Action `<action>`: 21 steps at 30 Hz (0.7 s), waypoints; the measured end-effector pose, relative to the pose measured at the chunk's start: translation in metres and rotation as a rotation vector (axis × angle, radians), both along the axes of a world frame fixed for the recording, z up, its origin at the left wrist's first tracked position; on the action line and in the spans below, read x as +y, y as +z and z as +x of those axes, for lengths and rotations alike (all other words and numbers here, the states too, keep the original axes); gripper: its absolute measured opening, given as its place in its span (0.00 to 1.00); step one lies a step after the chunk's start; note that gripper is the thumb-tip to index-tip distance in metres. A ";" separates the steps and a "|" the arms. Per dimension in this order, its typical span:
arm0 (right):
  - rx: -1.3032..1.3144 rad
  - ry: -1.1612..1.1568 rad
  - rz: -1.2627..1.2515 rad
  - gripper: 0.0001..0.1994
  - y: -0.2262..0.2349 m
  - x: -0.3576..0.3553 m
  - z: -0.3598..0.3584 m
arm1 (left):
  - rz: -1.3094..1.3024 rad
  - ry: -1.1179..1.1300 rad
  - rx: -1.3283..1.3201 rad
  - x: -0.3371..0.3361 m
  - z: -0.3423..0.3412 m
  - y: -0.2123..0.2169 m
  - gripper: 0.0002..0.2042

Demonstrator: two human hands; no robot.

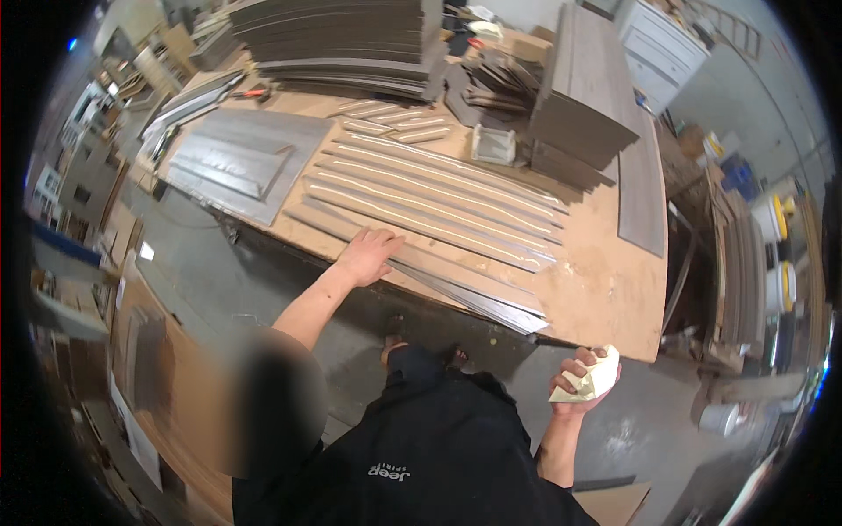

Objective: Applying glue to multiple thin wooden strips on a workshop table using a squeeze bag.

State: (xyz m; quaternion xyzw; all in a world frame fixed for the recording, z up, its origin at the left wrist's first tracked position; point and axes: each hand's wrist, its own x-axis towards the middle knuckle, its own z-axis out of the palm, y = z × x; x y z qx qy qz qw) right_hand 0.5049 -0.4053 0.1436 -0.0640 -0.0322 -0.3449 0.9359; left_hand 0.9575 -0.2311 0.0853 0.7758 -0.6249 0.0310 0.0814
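Grey laminate strips (430,210), long, thin and flat with a matte wood-grain face, lie side by side across the worn tan particleboard workbench (605,289); most carry a pale, glossy bead of glue down the middle; I see my left hand (368,254) spread flat, fingers open and gripping nothing, pressing on the near end of one of the bare strips closest to the bench edge. Just beyond those fingertips run the glued strips, slanting away to the right; past them, further from the hand, sit a few short rounded grey offcuts (395,118), also streaked with glue, and a small clear plastic tub (493,145). To the left of the hand lies a broad grey panel (241,158) with a smaller board stacked on it; far beyond rises a tall pile of dark grey sheets (342,39), edges layered like pages. My right hand (583,377) hangs low, off the bench and well apart from the strips, clenched around a crumpled cream-coloured rag (589,379), soft and folded, poking out above the knuckles; beside that hand, the bench's rough corner ends; below it is smooth grey concrete floor (631,438); further right stand white plastic buckets (776,254) with yellow lids.
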 end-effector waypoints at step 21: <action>0.067 -0.382 0.060 0.23 0.035 0.061 0.128 | 0.110 -0.332 0.241 -0.046 0.065 0.038 0.25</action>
